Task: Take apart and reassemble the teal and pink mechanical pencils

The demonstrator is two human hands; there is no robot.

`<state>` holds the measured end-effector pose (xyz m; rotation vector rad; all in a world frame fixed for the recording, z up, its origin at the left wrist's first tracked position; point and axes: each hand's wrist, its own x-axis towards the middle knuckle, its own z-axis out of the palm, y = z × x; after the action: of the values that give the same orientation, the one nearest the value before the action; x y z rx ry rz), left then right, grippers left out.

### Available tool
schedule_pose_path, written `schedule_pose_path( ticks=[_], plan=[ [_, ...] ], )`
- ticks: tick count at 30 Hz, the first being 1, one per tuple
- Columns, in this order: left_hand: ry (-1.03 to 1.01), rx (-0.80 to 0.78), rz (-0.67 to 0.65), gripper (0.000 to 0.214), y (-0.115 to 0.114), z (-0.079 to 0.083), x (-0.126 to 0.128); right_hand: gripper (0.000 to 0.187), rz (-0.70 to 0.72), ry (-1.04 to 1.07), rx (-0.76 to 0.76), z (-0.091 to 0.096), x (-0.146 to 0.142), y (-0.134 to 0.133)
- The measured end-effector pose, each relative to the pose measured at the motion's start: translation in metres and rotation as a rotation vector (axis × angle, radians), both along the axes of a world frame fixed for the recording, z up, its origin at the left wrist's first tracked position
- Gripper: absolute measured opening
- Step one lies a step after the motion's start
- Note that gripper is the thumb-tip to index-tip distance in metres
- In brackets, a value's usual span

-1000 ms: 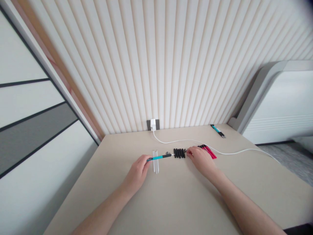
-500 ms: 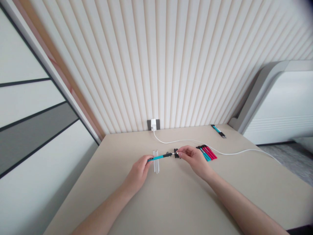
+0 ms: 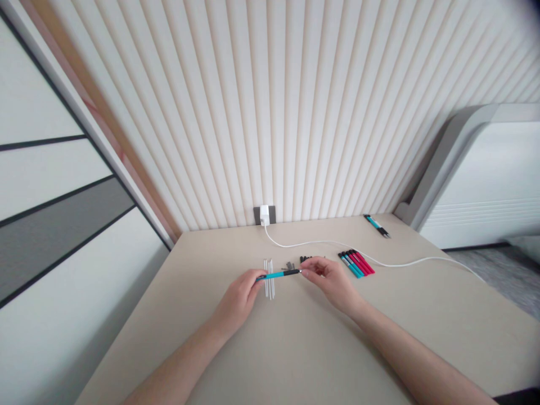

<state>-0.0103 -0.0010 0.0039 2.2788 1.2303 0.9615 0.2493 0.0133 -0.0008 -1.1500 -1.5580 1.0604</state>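
My left hand is closed around the rear of a teal pen with a black grip section, held level just above the table. At the pen's front end my right hand pinches the small silver pen tip between thumb and fingers. Beneath the pen lie several thin white refills, side by side. Small dark grey parts rest just behind the pen. A row of short black pieces is partly hidden by my right hand.
Right of my right hand lie several teal pen barrels and red pen barrels in a row. Teal-and-black pens rest at the table's back right. A white cable runs across the table from a charger in the wall socket.
My right hand has moved slightly left and toward me, closing the gap to the pen's front. The pen now lies more level, its front end lower, and the grey parts behind it show more.
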Motion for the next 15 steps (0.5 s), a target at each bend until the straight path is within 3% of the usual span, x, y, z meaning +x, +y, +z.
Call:
schedule_pose_path(
  ticks=[5, 10, 15],
  plan=[
    [0.019, 0.059, -0.031, 0.019, 0.0017, 0.0, -0.0026, 0.03, 0.011, 0.045, -0.052, -0.0014, -0.0024, -0.0016],
    [0.045, 0.105, 0.033, 0.017, 0.0014, -0.0036, -0.004, 0.027, 0.013, -0.102, -0.022, 0.0003, -0.0042, -0.0043],
    [0.054, 0.12, 0.006, 0.018, 0.0005, -0.0016, -0.0037, 0.025, 0.033, -0.193, -0.012, 0.0008, -0.0041, -0.006]
  ],
)
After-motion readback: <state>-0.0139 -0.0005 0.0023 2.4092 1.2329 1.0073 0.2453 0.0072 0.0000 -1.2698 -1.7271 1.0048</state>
